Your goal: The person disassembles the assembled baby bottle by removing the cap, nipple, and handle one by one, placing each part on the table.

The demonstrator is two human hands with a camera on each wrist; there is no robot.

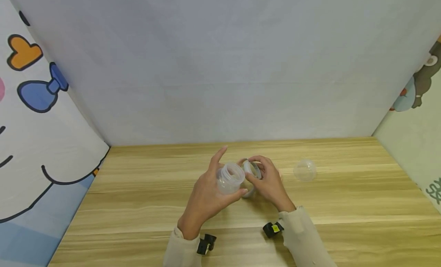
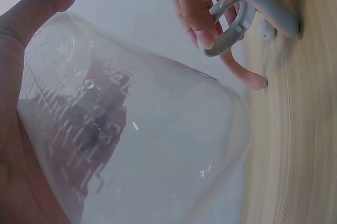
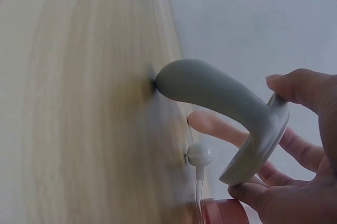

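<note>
My left hand (image 1: 208,194) holds a clear baby bottle (image 1: 230,181) tilted, its threaded open mouth towards the head camera. Raised measuring marks show on the bottle's wall (image 2: 131,124) in the left wrist view. Just to its right, my right hand (image 1: 270,181) grips a grey bottle handle ring (image 1: 249,169) between thumb and fingers. One curved grey handle (image 3: 210,89) reaches down towards the table. Behind it in the right wrist view show a peach-coloured curved piece (image 3: 216,126), a pink collar (image 3: 226,211) and a white straw weight (image 3: 199,154) on a thin clear tube.
A clear domed cap (image 1: 305,170) lies on the wooden table (image 1: 138,205) to the right of my right hand. A pale cloth wall (image 1: 224,87) rises behind the table, with printed panels at both sides. Each wrist carries a small black mount (image 1: 206,244).
</note>
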